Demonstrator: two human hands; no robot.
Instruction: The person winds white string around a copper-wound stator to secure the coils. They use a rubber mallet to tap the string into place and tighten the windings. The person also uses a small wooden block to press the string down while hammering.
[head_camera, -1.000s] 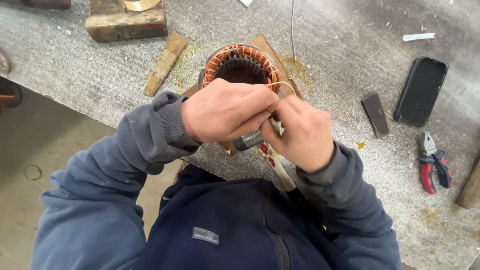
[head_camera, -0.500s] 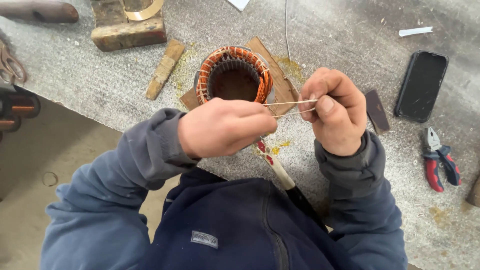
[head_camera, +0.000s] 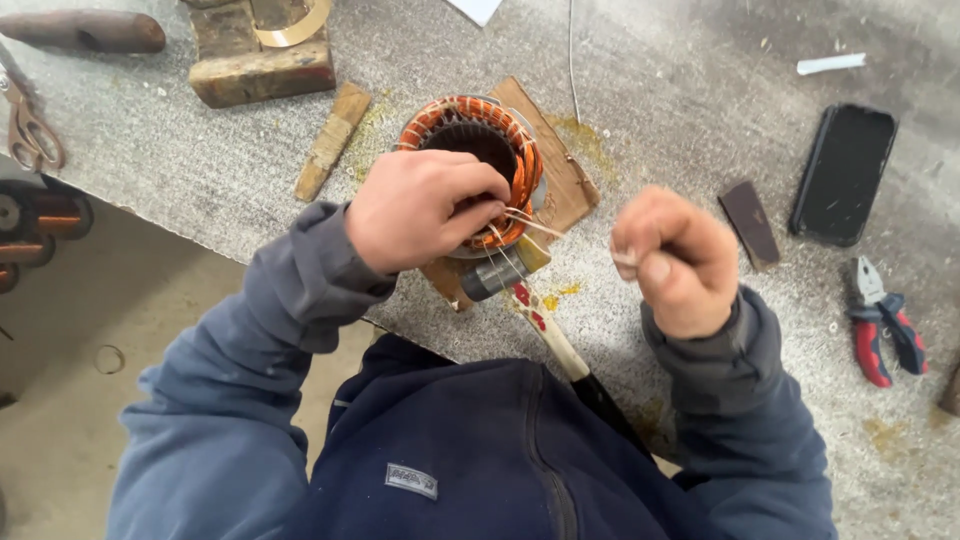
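Holding: my left hand (head_camera: 425, 205) pinches the near rim of the round motor stator with orange copper windings (head_camera: 478, 165); fingertips pressed on the coil ends.
Pulling: my right hand (head_camera: 678, 258) is clenched around a thin pale lacing cord (head_camera: 545, 228), drawn taut from the windings toward my right.
Stator position: on a brown cardboard scrap (head_camera: 560, 170) on the grey speckled bench (head_camera: 700, 120), near the front edge.
Beneath stator: a hammer with a pale wooden handle (head_camera: 545, 325) lies partly under it, handle pointing toward my body.
Risk, cord: too hard a pull could snap it or cut into the wire enamel.
Risk, slip: if the left pinch loosens, the stator could skid off the cardboard toward the bench edge.
Risk, tilt: the hammer head below may leave the stator rocking; cannot tell how firmly it sits.
Nearby: red-handled pliers (head_camera: 885, 320) and a black phone (head_camera: 843, 172), well apart to my right.
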